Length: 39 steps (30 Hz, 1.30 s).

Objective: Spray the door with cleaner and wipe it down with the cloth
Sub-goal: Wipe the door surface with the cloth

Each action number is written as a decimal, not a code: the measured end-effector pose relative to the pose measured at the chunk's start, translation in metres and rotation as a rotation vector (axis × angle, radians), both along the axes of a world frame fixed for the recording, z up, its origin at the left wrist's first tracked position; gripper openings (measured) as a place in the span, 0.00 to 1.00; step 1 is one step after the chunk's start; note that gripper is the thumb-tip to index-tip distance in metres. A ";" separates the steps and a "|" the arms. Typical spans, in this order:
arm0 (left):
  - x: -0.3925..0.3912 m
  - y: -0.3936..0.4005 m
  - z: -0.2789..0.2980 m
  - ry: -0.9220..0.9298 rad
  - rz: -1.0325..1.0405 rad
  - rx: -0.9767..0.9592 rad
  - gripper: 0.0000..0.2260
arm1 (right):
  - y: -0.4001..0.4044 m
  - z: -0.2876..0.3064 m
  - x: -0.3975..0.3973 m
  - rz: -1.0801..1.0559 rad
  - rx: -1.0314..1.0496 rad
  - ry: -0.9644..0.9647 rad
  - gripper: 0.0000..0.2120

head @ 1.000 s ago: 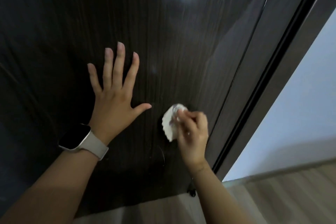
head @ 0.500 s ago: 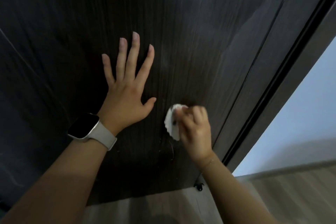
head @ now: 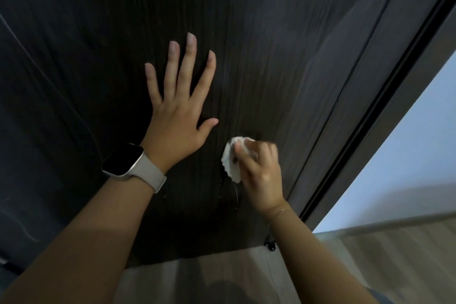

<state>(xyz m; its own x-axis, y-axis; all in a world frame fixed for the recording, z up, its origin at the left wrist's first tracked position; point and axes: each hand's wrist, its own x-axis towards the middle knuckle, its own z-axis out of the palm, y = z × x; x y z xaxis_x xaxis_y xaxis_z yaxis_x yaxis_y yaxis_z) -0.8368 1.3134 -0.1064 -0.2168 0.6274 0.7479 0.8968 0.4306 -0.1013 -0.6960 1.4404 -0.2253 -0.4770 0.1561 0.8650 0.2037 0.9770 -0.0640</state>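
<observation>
Left arm reaches in from seven o'clock, a pale-strapped watch (head: 128,161) on the wrist, and the left hand (head: 181,116) lies flat on the dark door (head: 271,57), fingers straight and fanned toward twelve o'clock, thumb pointing at three, bracing and holding nothing. Just past that thumb, at about four o'clock from the palm, sits the white cloth (head: 232,164), bunched small and pressed on the wood low on the panel, near its latch edge. The right hand (head: 262,171) grips it, fingers curled over the wad, arm rising from five o'clock; the fingers are blurred, so a scrub stroke looks underway. Small droplets glint on the wood at six o'clock from the cloth, likely cleaner waiting to be wiped. No spray bottle in view. Farther right run the frame (head: 394,96) and a pale wall (head: 407,155). Risks from here: the wad is so small that knuckles may rub the wet wood, it could slip out of the pinch, the bracing palm may leave prints on the cleaned surface, and those low drips could streak if skipped. Against a second ago, the left thumb sits closer to the cloth, and the cloth hand has barely travelled across the panel.
</observation>
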 end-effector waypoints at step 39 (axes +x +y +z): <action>-0.001 0.007 -0.065 0.182 0.039 -0.217 0.45 | -0.065 -0.135 -0.047 -0.276 -1.557 1.045 0.11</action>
